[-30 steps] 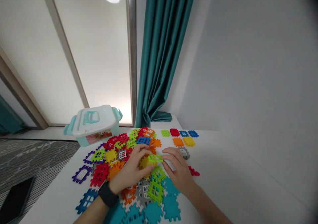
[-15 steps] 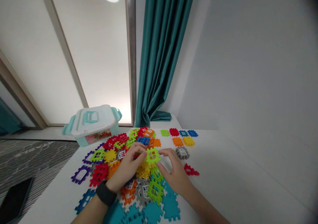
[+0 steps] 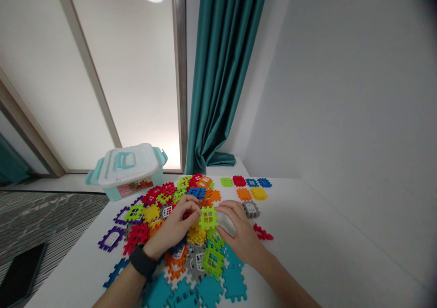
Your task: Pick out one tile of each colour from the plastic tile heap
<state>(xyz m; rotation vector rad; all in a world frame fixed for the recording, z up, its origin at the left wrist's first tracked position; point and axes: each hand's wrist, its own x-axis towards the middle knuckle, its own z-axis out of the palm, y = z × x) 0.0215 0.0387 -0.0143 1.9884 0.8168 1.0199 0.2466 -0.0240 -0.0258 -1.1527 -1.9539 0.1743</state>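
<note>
A lime-green toothed tile with a window grid (image 3: 208,218) is held up between my two hands, above the pile. My left hand (image 3: 182,221), with a dark band at the wrist, pinches its left edge between thumb and fingers. At the right edge, the index finger and thumb of my right hand (image 3: 241,230) grip the tile's upper and lower corners. Just below lie yellow tiles (image 3: 197,235), another lime-green window tile (image 3: 213,261) and a grey tile with a white window (image 3: 197,262). The left hand hides part of the pile.
Teal base pieces (image 3: 210,290) lie at the front. Mixed tiles spread to the left, including a purple frame (image 3: 111,238) and red tiles (image 3: 136,237). Yellow (image 3: 259,193), grey (image 3: 251,209) and red triangular pieces (image 3: 262,232) sit at right. A lidded box (image 3: 131,169) stands behind.
The lime-green tile has shifted slightly left and down and now looks more squarely upright. Both hands have moved a little with it.
</note>
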